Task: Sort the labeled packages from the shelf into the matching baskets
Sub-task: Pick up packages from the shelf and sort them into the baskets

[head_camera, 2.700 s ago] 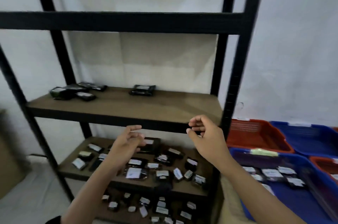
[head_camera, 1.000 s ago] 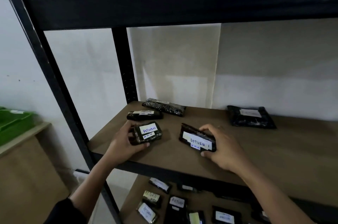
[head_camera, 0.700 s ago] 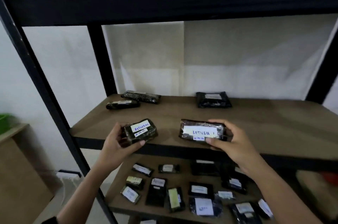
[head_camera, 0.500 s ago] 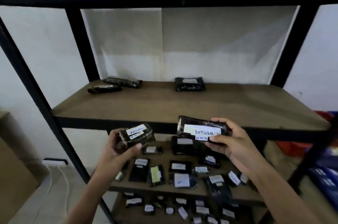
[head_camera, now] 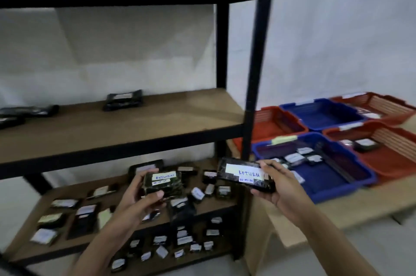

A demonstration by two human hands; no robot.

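You have black packages with white labels, a black-framed brown shelf, and red and blue baskets.

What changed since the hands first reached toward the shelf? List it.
Each hand took a black RETURN-labelled package off the middle shelf: left hand grips the small package, right hand the long package. Both were carried off, toward the baskets. Three packages remain on that shelf.

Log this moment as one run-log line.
left hand: holds RETURN package | right hand: holds second RETURN package | both off shelf | blue basket: ahead right
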